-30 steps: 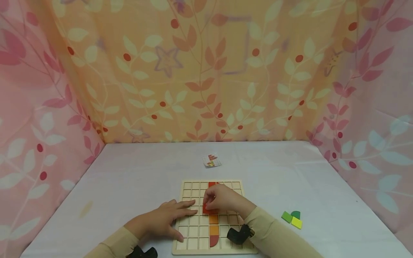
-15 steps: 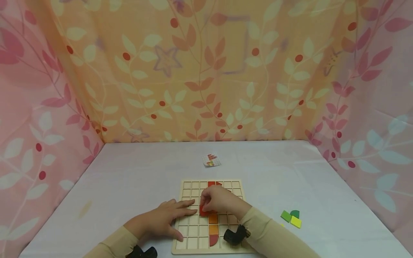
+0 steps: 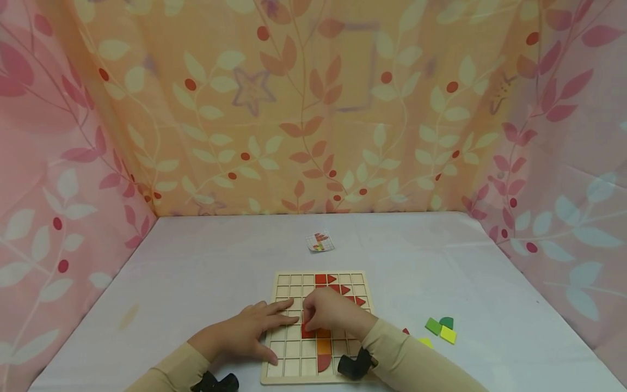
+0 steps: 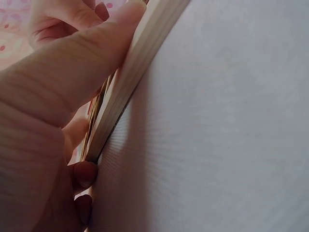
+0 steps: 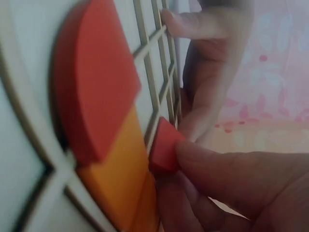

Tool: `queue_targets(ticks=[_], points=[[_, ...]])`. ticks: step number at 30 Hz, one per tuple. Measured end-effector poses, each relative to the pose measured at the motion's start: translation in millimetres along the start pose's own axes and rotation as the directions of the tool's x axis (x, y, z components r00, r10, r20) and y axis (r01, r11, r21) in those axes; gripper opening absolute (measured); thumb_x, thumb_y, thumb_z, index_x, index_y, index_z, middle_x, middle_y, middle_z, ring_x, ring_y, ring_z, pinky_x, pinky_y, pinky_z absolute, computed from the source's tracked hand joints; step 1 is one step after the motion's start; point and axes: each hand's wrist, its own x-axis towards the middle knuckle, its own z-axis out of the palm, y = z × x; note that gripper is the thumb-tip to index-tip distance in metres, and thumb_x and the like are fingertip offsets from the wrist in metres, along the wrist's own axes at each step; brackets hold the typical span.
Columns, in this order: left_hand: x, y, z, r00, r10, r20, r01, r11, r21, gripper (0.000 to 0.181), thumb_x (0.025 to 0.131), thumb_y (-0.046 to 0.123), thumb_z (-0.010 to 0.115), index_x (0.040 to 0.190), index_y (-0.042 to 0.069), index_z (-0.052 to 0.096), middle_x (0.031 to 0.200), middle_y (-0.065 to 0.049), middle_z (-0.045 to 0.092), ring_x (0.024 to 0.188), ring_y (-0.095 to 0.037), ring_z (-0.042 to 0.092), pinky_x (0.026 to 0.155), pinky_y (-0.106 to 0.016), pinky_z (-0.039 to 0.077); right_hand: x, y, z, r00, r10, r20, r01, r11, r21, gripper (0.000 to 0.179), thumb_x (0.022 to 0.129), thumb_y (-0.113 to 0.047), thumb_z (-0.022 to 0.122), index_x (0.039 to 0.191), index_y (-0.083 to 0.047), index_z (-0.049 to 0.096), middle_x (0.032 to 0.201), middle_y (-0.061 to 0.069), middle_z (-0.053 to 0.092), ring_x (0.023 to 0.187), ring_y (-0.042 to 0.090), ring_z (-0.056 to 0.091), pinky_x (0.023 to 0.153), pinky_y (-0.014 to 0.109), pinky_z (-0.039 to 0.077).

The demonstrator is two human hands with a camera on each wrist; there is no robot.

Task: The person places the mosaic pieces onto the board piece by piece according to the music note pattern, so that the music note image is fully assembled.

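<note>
Beige sleeves come in from the near side, each with a black wrist camera at the cuff. Clock directions run from the right hand's grip in the head view. At 5 o'clock, at the near end of the wooden grid board, lies a red quarter-round tile, with an orange square tile touching its far edge. At 9 o'clock the left hand rests with straight, spread fingers over the board, its thumb on the board's edge. The right hand pinches a red square tile between thumb and fingers; the tile sits at the fingertips, at 6 o'clock, over the grid just beside the orange column. Whether it is fully seated cannot be told. At 3 o'clock, well apart on the white-covered bench, a green square tile, a dark green quarter-round tile and a yellow square tile lie together. At 2 o'clock are red triangular tiles. Farther, at 12 o'clock, lies a small printed card, and beyond hangs an orange leaf-print cloth.
</note>
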Motion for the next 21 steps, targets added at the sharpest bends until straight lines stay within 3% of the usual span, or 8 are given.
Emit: queue_targets(ticks=[7, 21], points=[[-0.1, -1.3, 0.2, 1.000, 0.006, -0.025, -0.005, 1.000, 0.022, 0.087, 0.069, 0.068, 0.057, 0.143, 0.033, 0.029, 0.154, -0.003, 0.010, 0.132, -0.033, 0.025, 0.096, -0.060, 0.024, -1.7, -2.5, 2.7, 1.000, 0.011, -0.019, -0.012, 1.000, -0.026, 0.026, 0.072, -0.013, 0.076, 0.053, -0.015, 0.059, 0.046, -0.011, 0.044, 0.048, 0.005, 0.039, 0.044, 0.020, 0.029], [-1.2, 8.2, -7.3, 0.999, -0.035, -0.021, 0.037, 0.997, 0.068, 0.090, 0.066, 0.069, 0.060, 0.142, 0.029, 0.034, 0.152, -0.002, 0.017, 0.133, -0.033, 0.026, 0.098, -0.058, 0.026, -4.9, -4.3, 4.5, 0.998, -0.039, -0.045, 0.031, 0.986, -0.165, 0.027, 0.073, -0.012, 0.075, 0.053, -0.018, 0.058, 0.047, -0.014, 0.045, 0.051, 0.002, 0.040, 0.046, 0.018, 0.032]])
